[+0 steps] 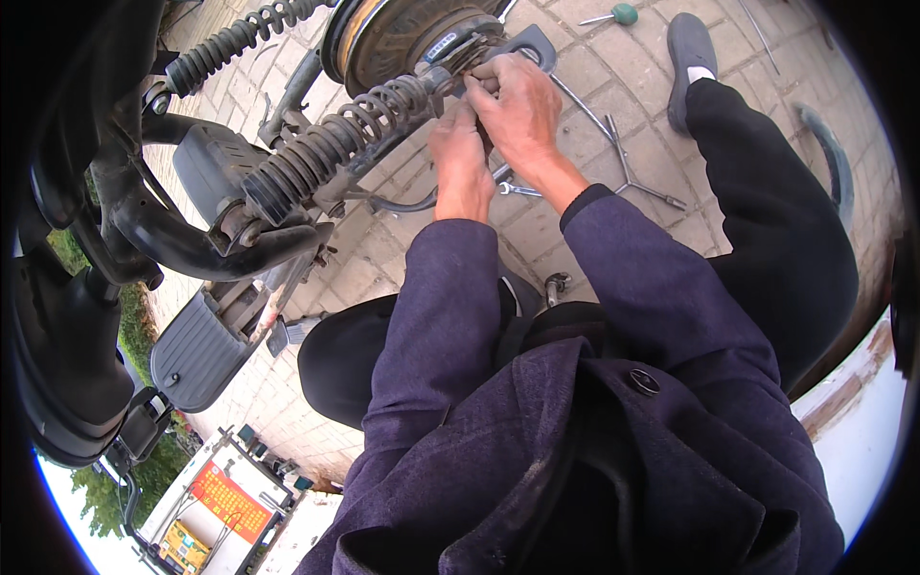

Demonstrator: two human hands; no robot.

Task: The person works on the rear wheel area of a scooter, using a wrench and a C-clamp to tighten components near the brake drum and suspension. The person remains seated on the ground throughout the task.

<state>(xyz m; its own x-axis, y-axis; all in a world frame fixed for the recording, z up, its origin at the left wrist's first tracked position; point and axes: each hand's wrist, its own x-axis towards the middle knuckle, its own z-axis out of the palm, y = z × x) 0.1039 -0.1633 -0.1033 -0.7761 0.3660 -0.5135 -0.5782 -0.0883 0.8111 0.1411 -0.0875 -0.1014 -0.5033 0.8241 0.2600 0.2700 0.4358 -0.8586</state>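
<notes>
Both my hands are closed at the axle end of a wheel hub (412,43), beside the lower end of a coil-spring shock absorber (335,149). The fingers of my right hand (522,110) curl in by a dark metal bracket (534,46). Just below and left of it, my left hand (460,163) has its thumb and fingers pressed together, close to the right fingertips. Whatever sits between the fingers is too small or hidden to make out. A blue-and-white label shows on the hub next to the fingers.
On the paving lie a Y-shaped socket wrench (628,174), an open-ended wrench (517,190), a green-handled screwdriver (623,14) and a curved grey strip (830,158). A second spring shock (240,40) and black frame tubes (182,235) fill the left. My shoe (688,62) stands at right.
</notes>
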